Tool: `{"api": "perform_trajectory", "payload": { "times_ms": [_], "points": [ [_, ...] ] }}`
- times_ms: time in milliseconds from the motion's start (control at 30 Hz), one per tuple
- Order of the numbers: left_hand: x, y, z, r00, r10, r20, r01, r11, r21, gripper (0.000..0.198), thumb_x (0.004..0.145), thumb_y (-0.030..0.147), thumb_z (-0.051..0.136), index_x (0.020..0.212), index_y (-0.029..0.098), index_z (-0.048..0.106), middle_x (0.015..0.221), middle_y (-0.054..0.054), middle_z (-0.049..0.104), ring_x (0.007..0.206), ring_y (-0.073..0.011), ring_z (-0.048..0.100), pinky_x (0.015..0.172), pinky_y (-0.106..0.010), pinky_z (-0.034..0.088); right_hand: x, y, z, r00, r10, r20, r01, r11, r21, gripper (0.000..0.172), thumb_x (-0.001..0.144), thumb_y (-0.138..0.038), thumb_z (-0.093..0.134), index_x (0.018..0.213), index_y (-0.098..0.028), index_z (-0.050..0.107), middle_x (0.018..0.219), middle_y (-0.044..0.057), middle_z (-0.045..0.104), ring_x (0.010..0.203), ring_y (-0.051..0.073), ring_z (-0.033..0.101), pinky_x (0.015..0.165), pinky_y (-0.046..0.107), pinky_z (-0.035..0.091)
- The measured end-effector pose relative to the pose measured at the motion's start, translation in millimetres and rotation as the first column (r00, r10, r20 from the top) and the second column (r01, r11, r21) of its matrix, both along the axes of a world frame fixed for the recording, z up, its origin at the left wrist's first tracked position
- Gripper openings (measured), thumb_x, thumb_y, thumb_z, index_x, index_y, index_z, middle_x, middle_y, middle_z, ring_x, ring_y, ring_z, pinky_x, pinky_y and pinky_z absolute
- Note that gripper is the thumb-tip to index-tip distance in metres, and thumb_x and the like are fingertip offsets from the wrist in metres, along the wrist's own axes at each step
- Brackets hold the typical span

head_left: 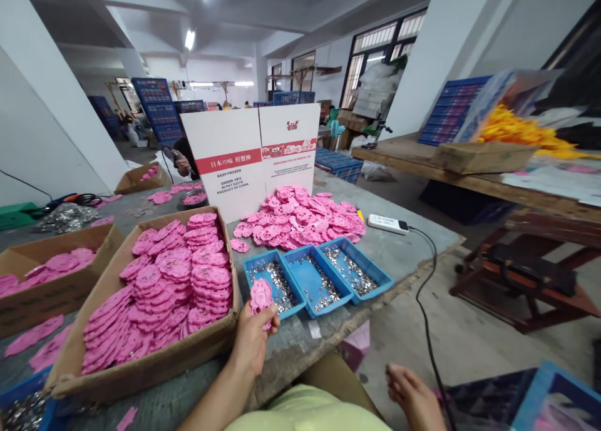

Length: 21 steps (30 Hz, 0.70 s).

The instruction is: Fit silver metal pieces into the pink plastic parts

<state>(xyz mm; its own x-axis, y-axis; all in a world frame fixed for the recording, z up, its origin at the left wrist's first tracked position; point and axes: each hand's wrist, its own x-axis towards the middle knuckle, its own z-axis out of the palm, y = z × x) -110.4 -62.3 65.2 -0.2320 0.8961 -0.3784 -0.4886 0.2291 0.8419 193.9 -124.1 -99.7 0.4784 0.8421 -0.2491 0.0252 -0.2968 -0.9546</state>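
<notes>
My left hand (256, 331) is closed on a pink flat plastic piece (260, 296), pinched between thumb and fingers and held upright just in front of the blue trays. Low on the right, beyond the table edge, my right hand (413, 393) has its fingers curled in; whatever it may hold is hidden. Small shiny metal parts lie in the left blue tray (297, 312), the middle blue tray (300, 271) and the right blue tray (385, 282). Behind them rises a loose pile of pink pieces (300, 218). Left of my left hand, stacked pink pieces (171, 281) fill a cardboard box (154, 376).
A white printed carton panel (230, 193) stands behind the pile. A white power strip (387, 223) trails a black cable (427, 318) over the table's right edge. Another cardboard box (51, 293) sits at left. Across the table is another person's hand (182, 163).
</notes>
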Motion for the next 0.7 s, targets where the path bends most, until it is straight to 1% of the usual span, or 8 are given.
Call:
{"api": "perform_trajectory", "payload": {
  "times_ms": [67, 167, 300, 367, 467, 567, 633, 700],
  "points": [
    [4.3, 2.7, -0.4, 1.000, -0.015, -0.002, 0.015, 1.000, 0.002, 0.054, 0.045, 0.036, 0.096, 0.082, 0.017, 0.061, 0.062, 0.003, 0.063, 0.054, -0.0102, 0.057, 0.051, -0.022, 0.040, -24.1, 2.6, 11.2, 0.985, 0.163, -0.054, -0.163, 0.987, 0.009, 0.056, 0.059, -0.077, 0.078, 0.057, -0.024, 0.058, 0.053, 0.001, 0.051, 0.050, 0.020, 0.050, 0.054, 0.037, 0.047],
    [17.4, 9.8, -0.4, 0.999, -0.046, 0.007, 0.046, 0.999, 0.011, 0.053, 0.045, 0.036, 0.095, 0.080, 0.017, 0.061, 0.060, 0.003, 0.063, 0.054, -0.0103, 0.056, 0.051, -0.022, 0.040, -46.9, 16.0, 47.5, 0.928, 0.373, 0.001, -0.370, 0.918, 0.145, 0.063, 0.068, -0.083, 0.074, 0.061, -0.022, 0.060, 0.056, 0.002, 0.053, 0.055, 0.019, 0.050, 0.056, 0.034, 0.046],
    [37.9, 22.5, 6.9, 0.994, -0.108, -0.026, 0.110, 0.990, 0.085, 0.047, 0.051, 0.035, 0.091, 0.081, 0.017, 0.060, 0.058, 0.003, 0.063, 0.053, -0.0103, 0.056, 0.051, -0.022, 0.041, -56.5, 47.0, 117.1, 0.820, 0.500, 0.278, -0.572, 0.710, 0.412, 0.049, 0.093, -0.064, 0.068, 0.070, -0.021, 0.067, 0.066, 0.004, 0.064, 0.064, 0.019, 0.060, 0.064, 0.032, 0.049],
    [44.5, 28.9, 15.7, 0.988, -0.129, -0.084, 0.141, 0.979, 0.145, 0.043, 0.056, 0.037, 0.089, 0.081, 0.017, 0.060, 0.057, 0.003, 0.062, 0.053, -0.0101, 0.055, 0.051, -0.022, 0.041, -58.1, 64.7, 155.9, 0.842, 0.440, 0.313, -0.533, 0.592, 0.605, 0.035, 0.098, -0.049, 0.068, 0.076, -0.022, 0.070, 0.073, 0.005, 0.068, 0.069, 0.018, 0.064, 0.066, 0.030, 0.051],
    [48.9, 35.9, 35.5, 0.975, -0.111, -0.190, 0.152, 0.965, 0.214, 0.039, 0.061, 0.037, 0.087, 0.082, 0.017, 0.060, 0.057, 0.003, 0.062, 0.052, -0.0103, 0.053, 0.050, -0.022, 0.041, -65.0, 91.7, 211.6, 0.941, 0.306, 0.147, -0.277, 0.440, 0.854, 0.021, 0.098, -0.037, 0.071, 0.083, -0.023, 0.071, 0.076, 0.003, 0.068, 0.069, 0.017, 0.063, 0.063, 0.029, 0.050],
    [48.7, 38.1, 57.9, 0.965, -0.018, -0.263, 0.095, 0.954, 0.284, 0.040, 0.060, 0.035, 0.088, 0.085, 0.017, 0.062, 0.061, 0.004, 0.063, 0.052, -0.0106, 0.054, 0.050, -0.022, 0.043, -78.9, 119.9, 254.5, 0.973, 0.231, -0.027, -0.069, 0.395, 0.916, 0.020, 0.095, -0.041, 0.074, 0.086, -0.024, 0.068, 0.076, 0.001, 0.065, 0.065, 0.016, 0.059, 0.062, 0.030, 0.049],
    [45.8, 38.0, 69.5, 0.954, 0.063, -0.292, 0.034, 0.949, 0.315, 0.041, 0.059, 0.034, 0.089, 0.087, 0.017, 0.063, 0.062, 0.004, 0.064, 0.052, -0.0102, 0.054, 0.051, -0.022, 0.044, -89.9, 138.6, 271.6, 0.944, 0.320, 0.075, -0.214, 0.424, 0.880, 0.019, 0.093, -0.042, 0.076, 0.091, -0.024, 0.069, 0.082, 0.002, 0.068, 0.071, 0.016, 0.062, 0.067, 0.029, 0.051],
    [39.8, 37.9, 74.8, 0.937, 0.138, -0.321, -0.028, 0.945, 0.325, 0.044, 0.058, 0.034, 0.089, 0.090, 0.017, 0.066, 0.063, 0.004, 0.064, 0.051, -0.0104, 0.054, 0.051, -0.022, 0.044, -101.1, 155.6, 278.1, 0.787, 0.513, 0.343, -0.567, 0.379, 0.731, 0.017, 0.093, -0.039, 0.076, 0.094, -0.022, 0.072, 0.088, 0.002, 0.071, 0.077, 0.015, 0.063, 0.071, 0.028, 0.050]
  ]
}}
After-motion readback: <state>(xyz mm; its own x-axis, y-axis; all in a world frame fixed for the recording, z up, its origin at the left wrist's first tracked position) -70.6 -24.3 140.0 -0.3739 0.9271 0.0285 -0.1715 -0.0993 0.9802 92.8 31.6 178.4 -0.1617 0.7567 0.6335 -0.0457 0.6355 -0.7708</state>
